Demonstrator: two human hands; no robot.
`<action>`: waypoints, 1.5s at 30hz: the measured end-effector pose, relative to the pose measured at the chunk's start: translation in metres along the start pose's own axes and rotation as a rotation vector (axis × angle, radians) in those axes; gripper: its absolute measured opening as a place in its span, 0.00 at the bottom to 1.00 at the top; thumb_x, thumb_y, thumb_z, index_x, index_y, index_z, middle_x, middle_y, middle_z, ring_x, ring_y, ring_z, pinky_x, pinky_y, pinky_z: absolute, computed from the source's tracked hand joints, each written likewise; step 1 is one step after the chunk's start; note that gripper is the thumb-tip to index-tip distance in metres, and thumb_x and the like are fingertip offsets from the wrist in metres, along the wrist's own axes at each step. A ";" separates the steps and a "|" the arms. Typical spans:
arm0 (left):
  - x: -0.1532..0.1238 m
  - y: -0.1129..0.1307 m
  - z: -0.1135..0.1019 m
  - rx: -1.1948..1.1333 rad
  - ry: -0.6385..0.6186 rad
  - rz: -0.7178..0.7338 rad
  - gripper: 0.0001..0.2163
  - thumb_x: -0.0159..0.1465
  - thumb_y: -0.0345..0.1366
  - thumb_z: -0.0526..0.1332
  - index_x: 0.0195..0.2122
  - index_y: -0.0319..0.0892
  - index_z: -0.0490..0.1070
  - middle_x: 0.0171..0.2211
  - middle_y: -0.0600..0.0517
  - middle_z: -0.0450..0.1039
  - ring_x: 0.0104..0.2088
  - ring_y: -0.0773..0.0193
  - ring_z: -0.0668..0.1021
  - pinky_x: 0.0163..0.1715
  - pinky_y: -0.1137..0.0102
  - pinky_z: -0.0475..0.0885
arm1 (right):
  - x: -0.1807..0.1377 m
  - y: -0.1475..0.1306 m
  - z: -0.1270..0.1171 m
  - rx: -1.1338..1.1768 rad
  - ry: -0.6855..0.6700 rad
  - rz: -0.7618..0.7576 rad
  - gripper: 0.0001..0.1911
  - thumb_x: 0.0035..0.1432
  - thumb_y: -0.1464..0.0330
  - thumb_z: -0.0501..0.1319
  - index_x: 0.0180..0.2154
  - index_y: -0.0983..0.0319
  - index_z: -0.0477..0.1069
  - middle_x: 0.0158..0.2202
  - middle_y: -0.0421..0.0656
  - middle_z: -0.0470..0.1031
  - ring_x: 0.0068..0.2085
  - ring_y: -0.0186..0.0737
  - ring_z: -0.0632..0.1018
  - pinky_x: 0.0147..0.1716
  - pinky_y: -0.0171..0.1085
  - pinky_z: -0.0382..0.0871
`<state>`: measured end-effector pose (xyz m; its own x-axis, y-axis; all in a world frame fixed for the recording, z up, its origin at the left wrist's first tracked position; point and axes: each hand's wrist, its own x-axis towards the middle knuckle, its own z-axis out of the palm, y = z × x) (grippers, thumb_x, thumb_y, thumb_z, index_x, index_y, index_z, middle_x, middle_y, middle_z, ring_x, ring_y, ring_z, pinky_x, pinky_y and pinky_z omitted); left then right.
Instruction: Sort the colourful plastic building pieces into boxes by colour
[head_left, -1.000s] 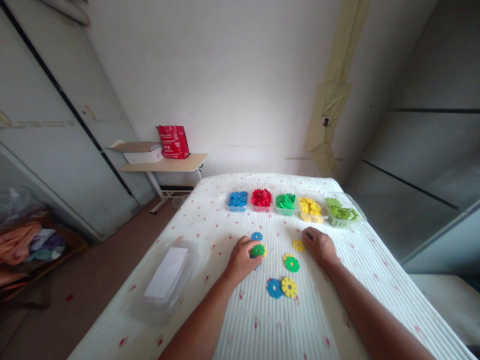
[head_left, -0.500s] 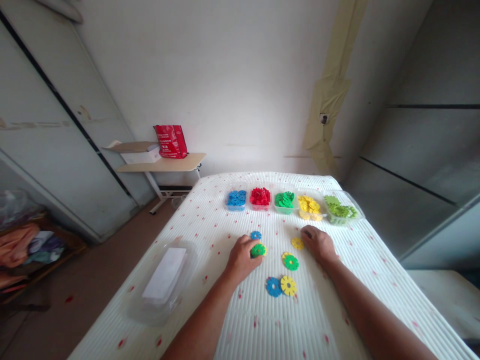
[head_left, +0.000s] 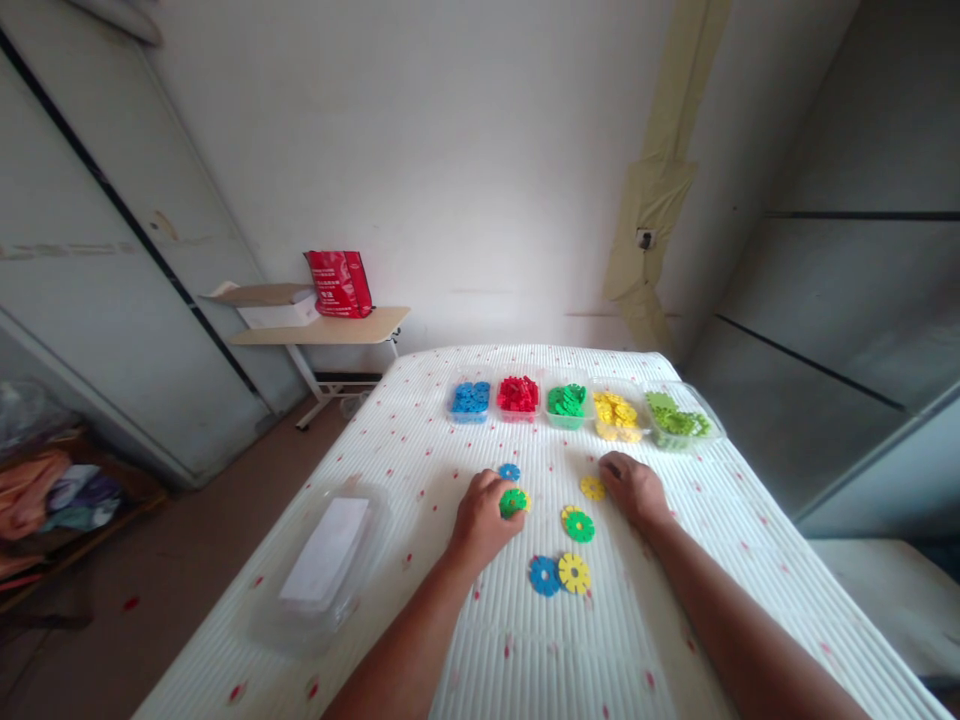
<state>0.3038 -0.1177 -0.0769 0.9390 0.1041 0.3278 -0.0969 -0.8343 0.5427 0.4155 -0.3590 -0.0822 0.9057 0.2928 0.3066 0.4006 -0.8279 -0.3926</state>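
My left hand (head_left: 480, 520) rests on the white spotted bedcover, its fingers curled round a green toothed disc (head_left: 513, 501) that lies over a yellow one. A blue disc (head_left: 509, 471) lies just beyond it. My right hand (head_left: 634, 490) lies knuckles up, fingers bent, beside a yellow disc (head_left: 592, 487). Between the hands sits a green disc (head_left: 579, 526) on a yellow one. Nearer me lie a blue disc (head_left: 544, 575) and a yellow disc (head_left: 574, 573) side by side.
Five clear trays stand in a row at the far end: blue (head_left: 471, 399), red (head_left: 517, 395), green (head_left: 567, 402), yellow (head_left: 616, 415) and light green (head_left: 679, 420) discs. A clear lidded box (head_left: 326, 555) lies at the left. A side table (head_left: 322, 327) carries a red bag.
Hardly anything differs. Both hands stay where they were; the whole view has shifted a little as my head moved.
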 end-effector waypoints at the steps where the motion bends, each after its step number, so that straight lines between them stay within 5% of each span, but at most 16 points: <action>1: 0.000 0.001 -0.001 -0.025 0.011 0.000 0.12 0.49 0.30 0.62 0.36 0.42 0.72 0.38 0.49 0.69 0.43 0.59 0.71 0.45 0.66 0.66 | 0.000 0.000 0.000 -0.005 0.001 -0.002 0.12 0.54 0.67 0.50 0.31 0.60 0.72 0.32 0.42 0.76 0.32 0.37 0.73 0.29 0.32 0.60; 8: 0.022 0.025 -0.009 -0.003 -0.125 0.012 0.13 0.51 0.32 0.62 0.39 0.47 0.72 0.37 0.52 0.74 0.41 0.60 0.73 0.44 0.69 0.66 | 0.000 0.000 0.003 -0.039 -0.016 -0.013 0.12 0.55 0.68 0.50 0.31 0.60 0.72 0.33 0.43 0.75 0.31 0.36 0.72 0.28 0.31 0.58; 15: 0.144 0.072 -0.004 0.034 -0.018 0.147 0.18 0.55 0.37 0.61 0.48 0.44 0.70 0.44 0.47 0.73 0.47 0.56 0.70 0.50 0.66 0.62 | 0.001 0.003 0.006 -0.024 -0.030 0.012 0.11 0.55 0.68 0.50 0.32 0.60 0.71 0.34 0.42 0.75 0.32 0.35 0.73 0.29 0.31 0.58; 18: 0.171 0.079 0.006 0.062 0.056 0.102 0.26 0.56 0.39 0.61 0.56 0.40 0.61 0.52 0.43 0.68 0.52 0.52 0.68 0.52 0.62 0.60 | 0.001 0.003 0.004 -0.006 -0.029 0.008 0.11 0.55 0.68 0.50 0.32 0.60 0.71 0.33 0.42 0.75 0.32 0.35 0.73 0.30 0.31 0.59; 24: 0.124 0.044 0.011 0.075 0.118 0.076 0.19 0.60 0.30 0.53 0.54 0.44 0.65 0.53 0.48 0.68 0.53 0.59 0.68 0.53 0.64 0.59 | 0.000 0.000 -0.001 0.002 -0.030 -0.008 0.12 0.55 0.68 0.50 0.31 0.60 0.71 0.33 0.42 0.75 0.31 0.35 0.73 0.30 0.31 0.59; 34: 0.010 -0.056 -0.027 -0.115 0.180 -0.340 0.12 0.57 0.29 0.52 0.35 0.42 0.75 0.37 0.50 0.77 0.41 0.63 0.76 0.45 0.69 0.69 | 0.002 -0.006 -0.011 -0.013 -0.084 0.037 0.15 0.58 0.62 0.50 0.28 0.60 0.70 0.30 0.42 0.75 0.30 0.35 0.74 0.28 0.31 0.58; 39: 0.000 -0.067 -0.030 -0.172 0.243 -0.398 0.11 0.56 0.31 0.52 0.33 0.43 0.74 0.36 0.51 0.77 0.39 0.62 0.77 0.44 0.68 0.69 | 0.004 -0.029 -0.013 -0.255 -0.199 0.084 0.19 0.53 0.52 0.55 0.30 0.61 0.71 0.31 0.46 0.75 0.29 0.40 0.74 0.26 0.34 0.57; 45: 0.004 -0.067 -0.026 -0.133 0.250 -0.355 0.11 0.56 0.30 0.52 0.33 0.42 0.74 0.36 0.51 0.77 0.39 0.63 0.77 0.43 0.69 0.69 | 0.007 -0.049 -0.012 -0.328 -0.299 0.067 0.12 0.50 0.65 0.58 0.37 0.63 0.70 0.35 0.49 0.74 0.34 0.42 0.75 0.29 0.35 0.60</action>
<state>0.3053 -0.0474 -0.0917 0.8150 0.5123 0.2708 0.1598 -0.6479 0.7448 0.4005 -0.3217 -0.0507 0.9476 0.3193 0.0071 0.3185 -0.9434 -0.0926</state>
